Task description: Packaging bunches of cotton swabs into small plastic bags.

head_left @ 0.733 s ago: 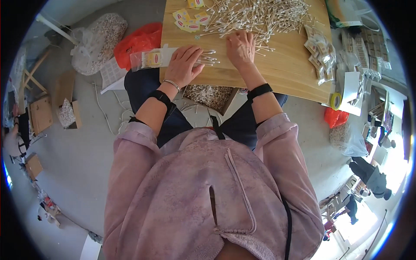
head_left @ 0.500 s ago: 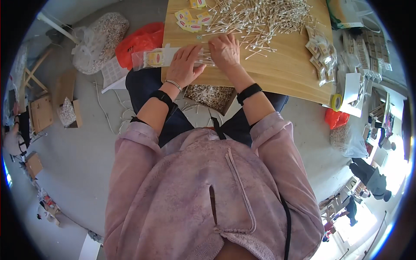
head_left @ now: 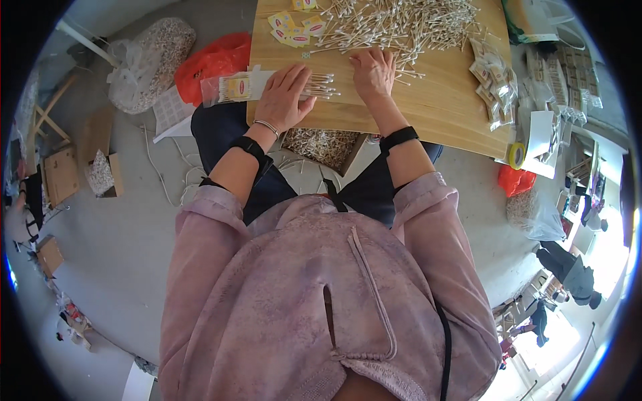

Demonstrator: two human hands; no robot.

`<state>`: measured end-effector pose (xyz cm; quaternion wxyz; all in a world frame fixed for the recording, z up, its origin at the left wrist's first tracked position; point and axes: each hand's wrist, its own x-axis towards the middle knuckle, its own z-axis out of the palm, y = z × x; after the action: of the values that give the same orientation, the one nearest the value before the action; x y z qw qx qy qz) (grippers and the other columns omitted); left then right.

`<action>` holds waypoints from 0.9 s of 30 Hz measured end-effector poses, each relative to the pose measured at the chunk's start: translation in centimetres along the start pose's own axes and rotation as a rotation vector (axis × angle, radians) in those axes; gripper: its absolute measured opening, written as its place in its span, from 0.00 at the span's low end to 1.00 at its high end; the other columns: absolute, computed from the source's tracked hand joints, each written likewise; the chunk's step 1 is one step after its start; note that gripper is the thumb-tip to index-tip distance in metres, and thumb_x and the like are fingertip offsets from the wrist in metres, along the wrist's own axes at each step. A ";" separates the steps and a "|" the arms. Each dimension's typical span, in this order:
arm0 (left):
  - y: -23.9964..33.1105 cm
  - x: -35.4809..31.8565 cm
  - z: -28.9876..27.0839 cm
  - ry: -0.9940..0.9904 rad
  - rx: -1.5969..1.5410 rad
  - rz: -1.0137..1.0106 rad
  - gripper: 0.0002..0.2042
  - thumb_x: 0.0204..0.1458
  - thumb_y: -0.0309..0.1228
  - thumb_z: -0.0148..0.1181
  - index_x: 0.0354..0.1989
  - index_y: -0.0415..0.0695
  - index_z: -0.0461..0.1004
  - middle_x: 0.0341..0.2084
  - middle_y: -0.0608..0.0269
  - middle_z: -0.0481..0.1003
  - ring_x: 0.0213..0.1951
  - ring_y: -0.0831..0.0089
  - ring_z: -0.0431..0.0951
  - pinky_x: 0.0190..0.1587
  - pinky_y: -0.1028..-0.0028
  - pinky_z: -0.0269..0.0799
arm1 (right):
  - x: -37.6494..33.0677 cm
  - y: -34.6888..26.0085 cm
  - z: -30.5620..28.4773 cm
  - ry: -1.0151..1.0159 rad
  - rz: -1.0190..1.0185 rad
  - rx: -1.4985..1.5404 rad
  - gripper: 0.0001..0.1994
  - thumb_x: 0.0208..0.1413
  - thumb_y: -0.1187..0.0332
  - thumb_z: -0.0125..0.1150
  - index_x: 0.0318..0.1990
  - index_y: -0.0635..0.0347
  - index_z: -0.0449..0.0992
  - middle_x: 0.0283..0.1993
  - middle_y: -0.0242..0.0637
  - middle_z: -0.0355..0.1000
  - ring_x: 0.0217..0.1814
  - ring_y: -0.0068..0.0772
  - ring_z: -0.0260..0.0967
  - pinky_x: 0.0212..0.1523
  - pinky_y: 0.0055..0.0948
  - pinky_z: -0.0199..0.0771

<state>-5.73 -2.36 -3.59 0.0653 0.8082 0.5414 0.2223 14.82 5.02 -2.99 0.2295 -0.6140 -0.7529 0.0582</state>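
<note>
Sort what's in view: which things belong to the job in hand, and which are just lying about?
Seemingly in the job: clear packet under the left hand, loose swab pile by the right hand, yellow cards, packet heap.

Seemingly just lying about: large red bag, cardboard box, wooden frame.

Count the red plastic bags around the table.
2: one red bag left of the table, another red bag pictured below the yellow tape roll; others may be hidden.

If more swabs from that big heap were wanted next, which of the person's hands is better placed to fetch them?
Probably the right hand: its fingers are close to the near edge of the swab heap, while the left hand lies over a row of swabs.
</note>
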 end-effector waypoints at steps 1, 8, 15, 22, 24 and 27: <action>0.1 0.0 0.0 0.000 0.010 -0.013 0.27 0.47 0.40 0.59 0.56 0.46 0.65 0.56 0.63 0.63 0.59 0.66 0.60 0.61 0.65 0.55 | -0.1 0.0 0.1 -0.001 0.000 0.000 0.07 0.49 0.67 0.58 0.35 0.49 0.78 0.42 0.32 0.69 0.50 0.41 0.59 0.51 0.40 0.58; 0.0 0.0 0.0 -0.017 -0.008 -0.016 0.28 0.46 0.40 0.59 0.57 0.46 0.63 0.56 0.62 0.63 0.59 0.66 0.60 0.61 0.65 0.55 | -0.6 -2.7 1.1 -0.068 -0.070 0.054 0.06 0.49 0.63 0.58 0.34 0.48 0.79 0.38 0.32 0.70 0.49 0.39 0.61 0.48 0.39 0.58; 0.3 0.2 -0.2 -0.005 -0.020 -0.015 0.27 0.46 0.39 0.59 0.57 0.49 0.64 0.55 0.62 0.63 0.59 0.65 0.61 0.60 0.65 0.56 | -0.9 -2.8 1.1 0.020 -0.085 0.257 0.04 0.46 0.66 0.59 0.30 0.48 0.79 0.35 0.29 0.71 0.46 0.37 0.63 0.47 0.39 0.60; 0.1 0.0 0.0 -0.004 -0.001 -0.014 0.23 0.48 0.40 0.57 0.55 0.54 0.67 0.56 0.63 0.63 0.59 0.65 0.60 0.60 0.64 0.55 | -4.0 -1.4 -0.3 -0.026 -0.115 0.200 0.06 0.42 0.70 0.61 0.30 0.47 0.80 0.36 0.28 0.68 0.44 0.38 0.63 0.45 0.38 0.62; 0.1 0.0 0.0 -0.005 0.000 -0.014 0.22 0.48 0.40 0.57 0.54 0.54 0.67 0.56 0.63 0.63 0.59 0.65 0.60 0.60 0.64 0.56 | -4.4 -1.6 -0.4 -0.025 -0.132 0.199 0.06 0.41 0.71 0.61 0.29 0.47 0.80 0.36 0.28 0.67 0.43 0.38 0.63 0.44 0.38 0.63; 0.0 -0.1 0.0 0.000 -0.002 -0.007 0.21 0.48 0.40 0.57 0.53 0.54 0.68 0.56 0.63 0.62 0.59 0.65 0.60 0.60 0.64 0.56 | -4.6 -2.0 -0.6 -0.031 -0.165 0.201 0.06 0.41 0.71 0.61 0.29 0.47 0.80 0.36 0.29 0.66 0.43 0.38 0.63 0.43 0.38 0.63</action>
<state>-5.75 -2.51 -3.61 0.0669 0.8062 0.5440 0.2227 13.88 0.09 -3.00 0.2823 -0.5227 -0.7948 0.1240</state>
